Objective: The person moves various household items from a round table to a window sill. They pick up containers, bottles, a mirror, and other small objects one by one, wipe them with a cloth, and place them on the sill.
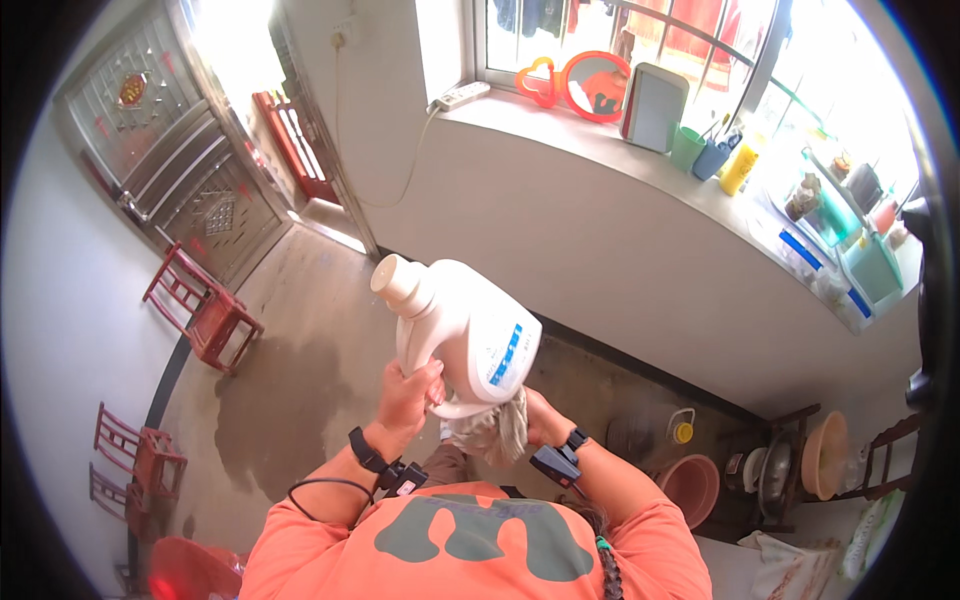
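A large white plastic detergent jug (472,322) with a handle and a screw cap is held tilted in front of my chest, its cap towards the upper left. My left hand (409,394) grips the jug by its handle. Against the jug's lower end, my right hand (541,418) holds a bunched, pale grey cloth (496,431). Most of the right hand's fingers are hidden behind the cloth and jug. A label with a blue band and writing faces up on the jug's side.
Red wooden chairs (217,322) stand along the left wall beside a metal door (172,142). A windowsill (525,124) holds a red-framed mirror (598,84), cups and bottles. At lower right are a pink bucket (688,491), a yellow-capped jug (682,431) and basins. Part of the floor looks wet.
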{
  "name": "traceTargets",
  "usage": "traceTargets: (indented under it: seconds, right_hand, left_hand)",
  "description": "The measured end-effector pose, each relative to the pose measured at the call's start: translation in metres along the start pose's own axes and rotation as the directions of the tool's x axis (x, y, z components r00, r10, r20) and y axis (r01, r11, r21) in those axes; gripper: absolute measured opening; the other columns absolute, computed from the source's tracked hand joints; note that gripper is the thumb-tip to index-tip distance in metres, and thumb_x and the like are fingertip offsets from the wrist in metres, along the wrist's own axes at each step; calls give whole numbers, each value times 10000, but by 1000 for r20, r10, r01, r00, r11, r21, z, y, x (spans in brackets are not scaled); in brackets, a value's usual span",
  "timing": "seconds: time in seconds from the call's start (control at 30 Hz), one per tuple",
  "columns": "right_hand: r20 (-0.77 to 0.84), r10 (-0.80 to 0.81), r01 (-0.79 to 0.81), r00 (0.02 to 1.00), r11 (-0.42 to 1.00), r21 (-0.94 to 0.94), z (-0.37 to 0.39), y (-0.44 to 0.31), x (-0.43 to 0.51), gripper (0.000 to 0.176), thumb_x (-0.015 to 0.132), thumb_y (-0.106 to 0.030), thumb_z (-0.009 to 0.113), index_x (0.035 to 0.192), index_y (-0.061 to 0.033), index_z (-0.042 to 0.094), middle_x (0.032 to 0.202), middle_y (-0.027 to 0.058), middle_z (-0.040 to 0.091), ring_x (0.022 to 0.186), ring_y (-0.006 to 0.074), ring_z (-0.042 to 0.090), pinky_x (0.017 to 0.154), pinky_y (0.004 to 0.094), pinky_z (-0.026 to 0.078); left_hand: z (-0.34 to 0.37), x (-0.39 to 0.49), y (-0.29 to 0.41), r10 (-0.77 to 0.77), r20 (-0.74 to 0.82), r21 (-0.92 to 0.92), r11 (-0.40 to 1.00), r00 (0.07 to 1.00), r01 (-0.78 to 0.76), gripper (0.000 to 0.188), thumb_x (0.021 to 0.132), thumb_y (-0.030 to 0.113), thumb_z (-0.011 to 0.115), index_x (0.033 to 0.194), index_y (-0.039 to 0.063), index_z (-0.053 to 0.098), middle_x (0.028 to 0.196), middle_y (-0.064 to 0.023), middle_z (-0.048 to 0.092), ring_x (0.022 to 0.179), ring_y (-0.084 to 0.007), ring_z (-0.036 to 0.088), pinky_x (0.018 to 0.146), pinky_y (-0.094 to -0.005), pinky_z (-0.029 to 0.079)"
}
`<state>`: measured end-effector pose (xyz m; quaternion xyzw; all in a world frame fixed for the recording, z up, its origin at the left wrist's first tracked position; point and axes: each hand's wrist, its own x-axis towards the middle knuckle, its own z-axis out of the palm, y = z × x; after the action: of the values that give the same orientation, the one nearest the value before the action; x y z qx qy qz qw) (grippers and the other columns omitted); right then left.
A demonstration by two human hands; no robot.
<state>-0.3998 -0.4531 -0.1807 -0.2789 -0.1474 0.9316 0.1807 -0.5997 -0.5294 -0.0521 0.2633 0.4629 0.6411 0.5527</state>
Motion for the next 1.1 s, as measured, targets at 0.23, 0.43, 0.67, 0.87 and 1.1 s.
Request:
traceTargets:
  seconds: [0.23,0.43,0.67,0.87,1.1]
  right_hand:
    - [310,-35,-90,950,921,380,-2,-111,-32,414,1051,-396,467,1183,-44,642,1073,100,707,848,237,692,734,386,602]
    - [-503,-562,687,656,721,90,-62,-127,-54,434,1026,-435,487,1180,-68,657,1108,101,705,976,277,689,872,454,584]
    - [-564,-536,708,628,694,130,-132,-136,-70,291,993,-360,494,908,-103,599,827,55,628,723,221,609,630,374,526]
    - [-540,-579,734,611,671,111,-190,-181,-70,458,1022,-469,450,1180,-85,645,1123,102,695,1011,303,673,884,468,569]
    - [-487,-597,689,638,724,16,-225,-233,-71,572,1010,-557,448,1304,-93,606,1287,131,645,1171,353,616,1012,552,499]
  left_hand:
    - [-13,138,60,119,26,-47,992,993,-118,117,909,125,665,895,47,578,600,-1,508,484,-106,490,481,-277,410]
    - [-6,257,141,289,181,65,950,940,-304,193,926,213,710,930,37,632,615,14,545,488,-75,492,486,-254,399]
    - [61,378,190,391,224,66,908,893,-414,239,935,270,696,909,50,603,596,9,523,471,-86,478,472,-260,409]
    - [125,464,195,354,201,188,901,913,-391,315,909,328,709,756,106,546,561,14,484,479,-101,481,474,-265,404]
    - [159,534,185,338,115,356,864,934,-357,362,899,396,718,839,71,571,597,12,479,494,-96,466,460,-264,408]
